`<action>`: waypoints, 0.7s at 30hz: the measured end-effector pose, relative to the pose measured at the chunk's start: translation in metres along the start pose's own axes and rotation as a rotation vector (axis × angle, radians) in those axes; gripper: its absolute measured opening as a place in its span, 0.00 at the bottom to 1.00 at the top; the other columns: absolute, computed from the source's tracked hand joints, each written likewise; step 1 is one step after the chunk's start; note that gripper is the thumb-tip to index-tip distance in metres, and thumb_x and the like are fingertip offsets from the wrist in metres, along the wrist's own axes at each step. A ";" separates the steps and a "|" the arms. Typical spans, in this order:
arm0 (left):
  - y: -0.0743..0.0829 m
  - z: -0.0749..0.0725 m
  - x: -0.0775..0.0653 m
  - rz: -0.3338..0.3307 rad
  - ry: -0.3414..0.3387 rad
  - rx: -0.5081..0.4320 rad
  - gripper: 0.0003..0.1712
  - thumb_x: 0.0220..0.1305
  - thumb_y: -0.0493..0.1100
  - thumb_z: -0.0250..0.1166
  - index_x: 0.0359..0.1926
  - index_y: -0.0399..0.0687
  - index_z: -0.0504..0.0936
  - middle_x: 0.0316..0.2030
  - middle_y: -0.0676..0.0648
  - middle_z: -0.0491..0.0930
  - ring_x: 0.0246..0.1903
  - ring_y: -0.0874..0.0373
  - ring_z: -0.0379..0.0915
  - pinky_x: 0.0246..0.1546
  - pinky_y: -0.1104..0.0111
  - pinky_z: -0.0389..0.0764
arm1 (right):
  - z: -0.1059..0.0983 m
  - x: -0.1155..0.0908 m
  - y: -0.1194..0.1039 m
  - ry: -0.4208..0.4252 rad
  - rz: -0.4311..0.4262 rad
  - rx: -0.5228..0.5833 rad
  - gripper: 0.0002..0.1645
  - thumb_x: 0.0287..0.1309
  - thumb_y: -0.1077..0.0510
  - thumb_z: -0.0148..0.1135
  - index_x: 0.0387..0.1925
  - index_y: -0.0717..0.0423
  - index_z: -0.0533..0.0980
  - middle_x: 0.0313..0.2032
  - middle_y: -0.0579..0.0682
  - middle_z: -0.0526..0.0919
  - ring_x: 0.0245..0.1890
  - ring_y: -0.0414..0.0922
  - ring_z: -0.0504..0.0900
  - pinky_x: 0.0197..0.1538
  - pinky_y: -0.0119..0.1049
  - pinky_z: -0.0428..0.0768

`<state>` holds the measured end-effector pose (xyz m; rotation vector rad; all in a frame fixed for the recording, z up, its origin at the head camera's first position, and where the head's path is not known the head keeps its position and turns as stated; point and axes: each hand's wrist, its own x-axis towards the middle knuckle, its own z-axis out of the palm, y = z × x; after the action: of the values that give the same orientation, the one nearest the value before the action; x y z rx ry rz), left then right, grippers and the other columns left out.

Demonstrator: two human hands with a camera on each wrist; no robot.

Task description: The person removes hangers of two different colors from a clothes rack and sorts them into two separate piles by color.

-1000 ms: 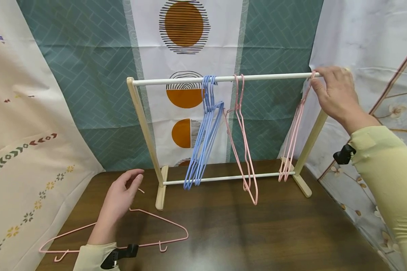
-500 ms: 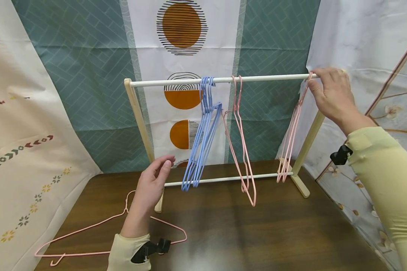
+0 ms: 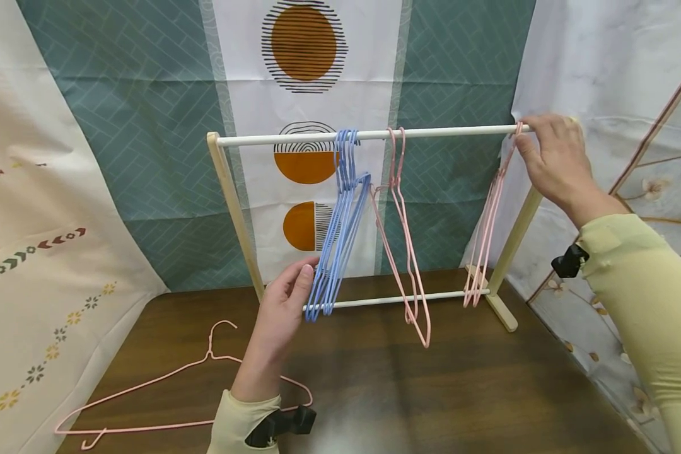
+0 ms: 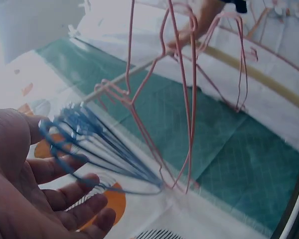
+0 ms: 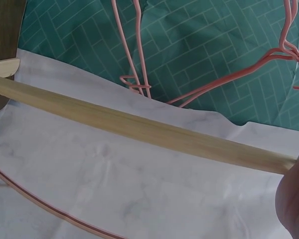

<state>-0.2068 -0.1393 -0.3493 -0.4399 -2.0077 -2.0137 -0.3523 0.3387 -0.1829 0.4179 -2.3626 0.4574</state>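
Observation:
My left hand (image 3: 280, 312) is at the lower corners of several blue hangers (image 3: 347, 181), its fingers loosely spread and overlapping them in the head view. In the left wrist view, the extended fingers lie beside and behind the blue bundle (image 4: 79, 122). At the right end of a clothes rack's white top rod (image 3: 459, 132), my right hand (image 3: 557, 165) grips the rack's corner, fingers over the top and thumb in front. Pink hangers (image 3: 504, 169) hang close beside that thumb. Two more pink hangers (image 3: 395, 180) hang right of the blue ones.
One pink hanger (image 3: 209, 355) lies flat on the brown table (image 3: 431, 397), partly behind my left forearm. The rack stands on wooden feet (image 3: 502, 312), with a white lower rod (image 3: 374, 301). Patterned cloth (image 3: 454, 208) hangs behind it, and more cloth closes both sides.
My left hand has moved right and slightly up from above the pink hanger on the table to the blue hangers. My right hand stays on the rack corner. The view has shifted slightly.

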 end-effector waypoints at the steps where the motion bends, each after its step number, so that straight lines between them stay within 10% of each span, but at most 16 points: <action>1: 0.000 0.002 0.000 -0.005 -0.006 -0.007 0.23 0.88 0.42 0.57 0.72 0.34 0.80 0.61 0.34 0.84 0.53 0.49 0.83 0.54 0.68 0.84 | 0.000 0.000 0.000 0.001 -0.001 0.001 0.32 0.91 0.44 0.39 0.76 0.64 0.66 0.74 0.72 0.64 0.79 0.70 0.55 0.85 0.57 0.40; 9: 0.002 0.017 -0.005 -0.025 0.006 -0.067 0.21 0.85 0.40 0.62 0.71 0.34 0.80 0.62 0.35 0.83 0.50 0.50 0.84 0.46 0.68 0.86 | 0.001 0.000 0.001 0.004 -0.002 0.002 0.33 0.91 0.43 0.38 0.77 0.63 0.65 0.74 0.73 0.64 0.79 0.71 0.54 0.85 0.58 0.40; 21: 0.002 0.029 -0.007 0.105 0.234 -0.037 0.17 0.84 0.34 0.58 0.65 0.33 0.84 0.57 0.35 0.86 0.50 0.48 0.84 0.50 0.71 0.84 | 0.001 -0.002 0.001 -0.004 0.005 0.005 0.33 0.91 0.43 0.38 0.77 0.63 0.65 0.75 0.72 0.62 0.80 0.70 0.53 0.85 0.58 0.39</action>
<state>-0.1988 -0.1106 -0.3508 -0.2949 -1.7742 -1.9423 -0.3517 0.3392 -0.1844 0.4159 -2.3674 0.4650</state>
